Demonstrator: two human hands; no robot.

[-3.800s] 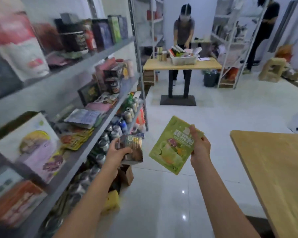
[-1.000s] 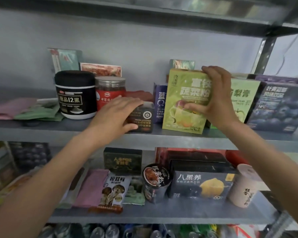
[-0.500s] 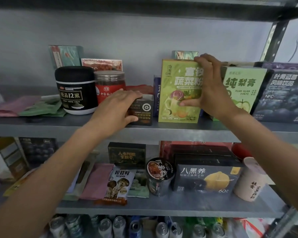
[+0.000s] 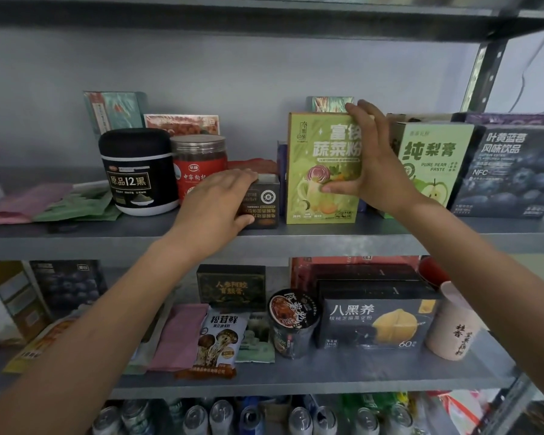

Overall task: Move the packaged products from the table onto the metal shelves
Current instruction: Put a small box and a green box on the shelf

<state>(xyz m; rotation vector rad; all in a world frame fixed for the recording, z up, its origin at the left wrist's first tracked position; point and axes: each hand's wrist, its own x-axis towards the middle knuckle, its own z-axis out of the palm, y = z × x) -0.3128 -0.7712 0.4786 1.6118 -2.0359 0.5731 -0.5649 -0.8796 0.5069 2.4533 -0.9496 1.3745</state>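
A green packet [image 4: 319, 171] with a vegetable-drink picture stands upright on the upper grey metal shelf [image 4: 296, 243]. My right hand [image 4: 369, 161] grips its right edge, thumb on the front and fingers over the top corner. To its left a small dark box [image 4: 264, 202] rests on the same shelf. My left hand [image 4: 219, 202] lies over that box's top and left side, holding it; the box's left part is hidden by the hand.
A black jar [image 4: 137, 171] and a red-labelled jar [image 4: 198, 164] stand left of my hands. A pear-paste box [image 4: 437, 158] and a blueberry box [image 4: 506, 171] stand to the right. The lower shelf [image 4: 327, 375] carries boxes, pouches and a cup; cans sit below.
Earlier I stood in the aisle carrying both items. Over the last second both have been on the upper shelf, and the green packet has been set more upright, slightly to the left.
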